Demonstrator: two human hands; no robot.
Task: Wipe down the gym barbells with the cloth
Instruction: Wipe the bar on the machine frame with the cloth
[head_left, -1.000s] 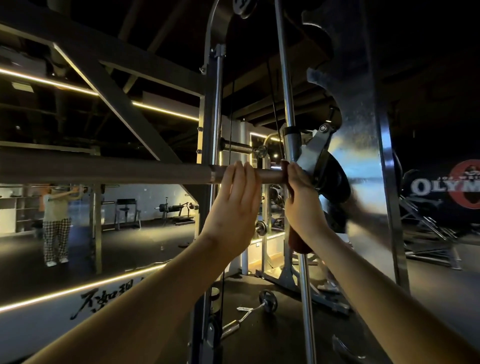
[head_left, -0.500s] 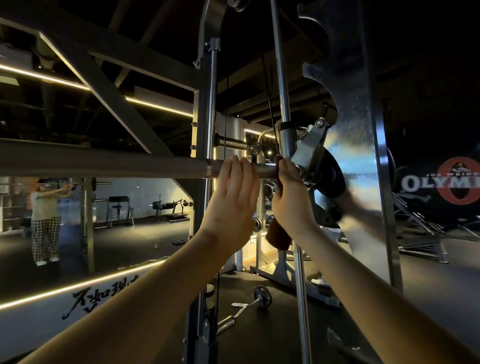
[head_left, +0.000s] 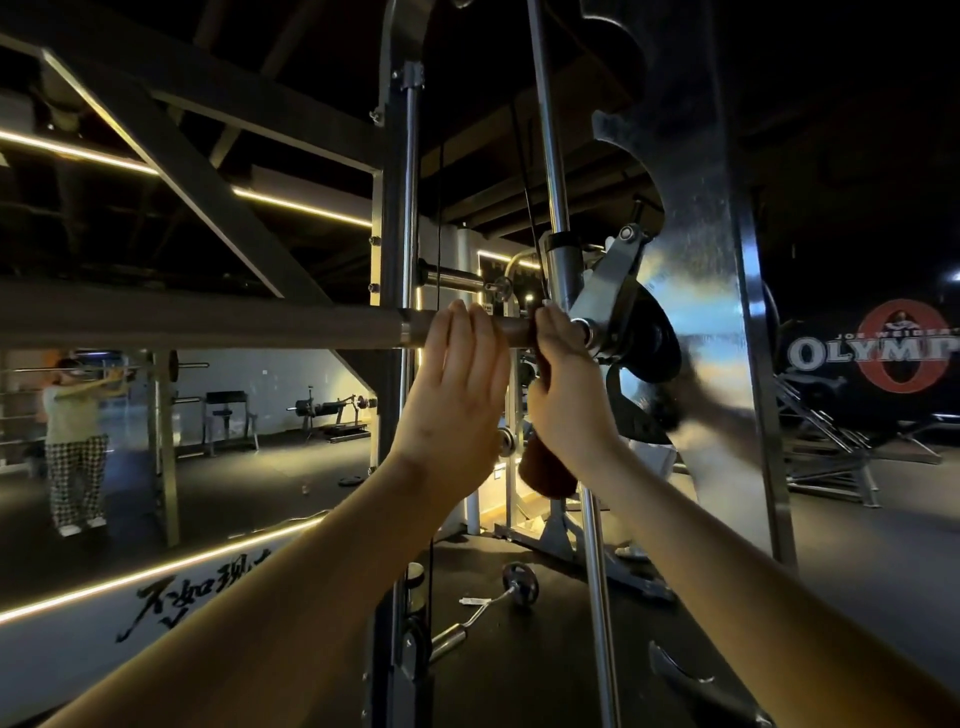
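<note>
A long steel barbell (head_left: 208, 326) runs level across the view at head height, fixed in a Smith machine. My left hand (head_left: 457, 379) rests on the bar, its fingers hooked over the top. Just to its right, my right hand (head_left: 563, 384) grips a dark reddish-brown cloth (head_left: 545, 467) against the bar's right end, beside the sliding hook bracket (head_left: 608, 291). The cloth's loose end hangs below the wrist. A dark weight plate (head_left: 654, 343) sits on the bar beyond the bracket.
A chrome guide rod (head_left: 550, 156) and a notched steel upright (head_left: 701, 260) stand right behind my hands. A curl bar (head_left: 488, 603) lies on the dark floor below. On the left, a mirror (head_left: 234, 415) reflects a person and benches. Other machines stand far right.
My right hand with the cloth has slid a little to the right along the bar toward the bracket. The left hand stays on the bar.
</note>
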